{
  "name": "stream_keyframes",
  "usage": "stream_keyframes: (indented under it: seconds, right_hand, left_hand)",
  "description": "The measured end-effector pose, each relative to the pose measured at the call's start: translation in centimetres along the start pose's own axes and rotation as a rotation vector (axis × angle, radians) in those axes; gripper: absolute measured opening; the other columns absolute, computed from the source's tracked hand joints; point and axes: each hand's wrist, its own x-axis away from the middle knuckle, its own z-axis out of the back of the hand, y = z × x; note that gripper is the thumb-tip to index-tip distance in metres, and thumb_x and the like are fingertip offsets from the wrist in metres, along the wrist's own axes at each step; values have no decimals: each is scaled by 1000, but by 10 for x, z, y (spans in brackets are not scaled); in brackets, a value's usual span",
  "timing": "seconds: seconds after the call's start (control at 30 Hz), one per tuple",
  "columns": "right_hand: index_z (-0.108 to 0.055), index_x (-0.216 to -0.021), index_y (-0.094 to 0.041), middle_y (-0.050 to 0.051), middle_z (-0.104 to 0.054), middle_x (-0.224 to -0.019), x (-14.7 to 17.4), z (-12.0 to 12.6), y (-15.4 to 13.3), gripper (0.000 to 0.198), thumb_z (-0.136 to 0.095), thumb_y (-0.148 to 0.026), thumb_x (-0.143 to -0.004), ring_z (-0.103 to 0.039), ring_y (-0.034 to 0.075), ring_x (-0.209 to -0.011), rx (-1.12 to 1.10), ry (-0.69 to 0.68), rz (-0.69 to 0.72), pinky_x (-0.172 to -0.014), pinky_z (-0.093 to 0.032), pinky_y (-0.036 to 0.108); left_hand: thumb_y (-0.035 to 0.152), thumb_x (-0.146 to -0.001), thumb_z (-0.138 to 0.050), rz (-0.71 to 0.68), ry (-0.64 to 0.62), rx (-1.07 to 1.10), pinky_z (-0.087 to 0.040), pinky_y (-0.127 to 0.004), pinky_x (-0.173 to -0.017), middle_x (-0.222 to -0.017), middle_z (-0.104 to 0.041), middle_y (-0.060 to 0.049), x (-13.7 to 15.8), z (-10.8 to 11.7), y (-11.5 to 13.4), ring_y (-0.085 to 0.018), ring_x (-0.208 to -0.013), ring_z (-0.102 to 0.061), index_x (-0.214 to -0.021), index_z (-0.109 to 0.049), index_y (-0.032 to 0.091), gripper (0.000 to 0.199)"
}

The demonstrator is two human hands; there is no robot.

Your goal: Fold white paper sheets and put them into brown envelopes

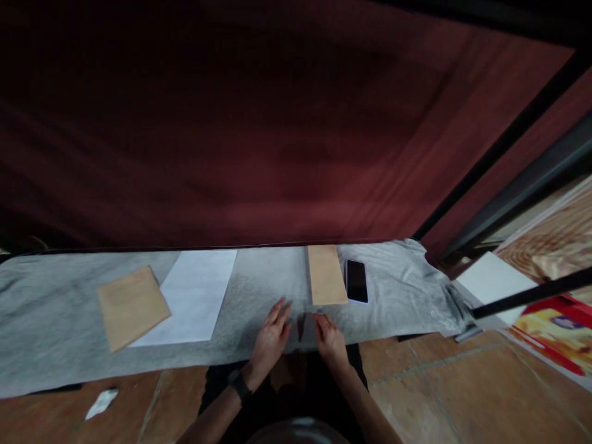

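Observation:
My left hand (pixel 271 338) is over the front of the grey cloth, fingers stretched and apart, holding nothing I can see. Close by, my right hand (pixel 331 340) has bent fingers drawn together; whatever is in them, if anything, is too small to make out. Just beyond its fingertips lies a long brown paper packet (pixel 327 275), its near edge almost at the fingers. A phone (pixel 356 281) with a dark screen and pale purple edge rests right of the packet. Between my hands shows a narrow dark mark (pixel 301 325), shadow or object, I cannot tell.
On the left, a brown paper piece (pixel 133 307) overlaps a white sheet (pixel 197 296). The grey cloth (pixel 272 271) covers the narrow table against a dark red panel (pixel 277 154). Black bars (pixel 499 145) and a red printed box (pixel 559 330) stand right. Crumpled white paper (pixel 102 402) lies on the tiled floor.

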Motion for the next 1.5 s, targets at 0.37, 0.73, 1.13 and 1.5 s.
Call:
stream_keyframes:
  seconds: [0.37,0.73,1.13,1.5]
  right_hand:
    - [-57,-134,-23,8,-62,-132,-9,-40,-38,41,-47,-14,-95,-57,24,-118,223,-19,179,-103,-39,41]
    - [-56,-136,-24,8,-62,-134,-6,-43,-36,44,-46,-13,-94,-57,25,-118,264,-37,203,-104,-38,42]
    - [-63,-125,-22,9,-70,-120,-29,-55,-37,38,-37,-26,-98,-65,20,-110,-277,20,-39,-97,-50,36]
    - [-66,-121,-20,6,-76,-93,-63,-86,-33,38,-46,-30,-90,-70,20,-79,-450,39,-192,-73,-57,33]
  left_hand:
    - [37,-96,-47,423,121,-501,-42,-48,-111,-148,-46,-26,45,95,-111,-35,-141,-42,-141,-46,4,56]
    - [5,-92,-37,504,-165,-691,-55,-34,-77,-119,-64,-19,16,124,-86,-27,-103,-65,-121,-60,9,38]
    - [6,-92,-45,89,-119,-513,-51,-36,-84,-108,-68,-12,-1,68,3,-26,-103,-62,-111,-63,14,28]
    - [42,-97,-50,-15,-63,-171,-49,-44,-101,-131,-64,-14,19,43,19,-28,-119,-60,-127,-60,19,39]
